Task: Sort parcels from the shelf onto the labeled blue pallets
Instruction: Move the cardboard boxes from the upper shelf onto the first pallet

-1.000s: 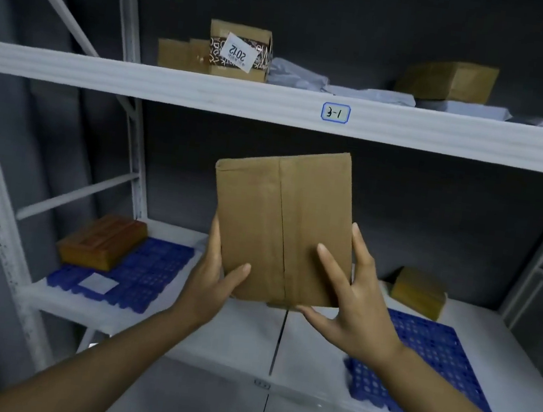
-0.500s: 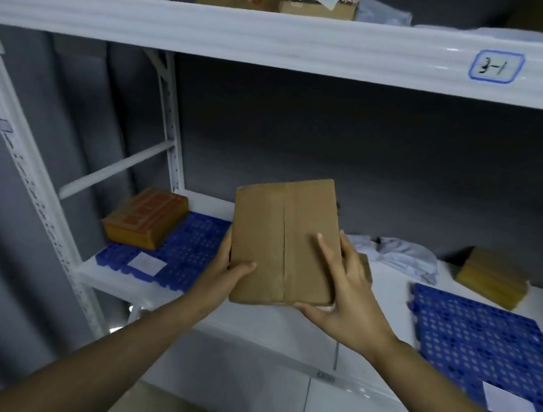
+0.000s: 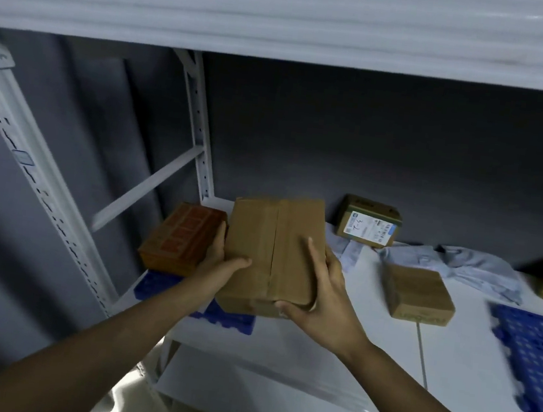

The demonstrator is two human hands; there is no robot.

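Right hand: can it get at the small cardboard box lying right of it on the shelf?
Probably not yet: the right hand and left hand both grip the parcel. Nothing lies on the shelf between it and the small box, so once freed, likely yes.

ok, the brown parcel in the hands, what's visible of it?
Brown cardboard parcel, rectangular, with a seam down the middle of its facing side; no label shows. Tilted, far edge raised. Left hand grips its left edge, right hand its lower right corner. It is above the left blue pallet, beside a reddish box.
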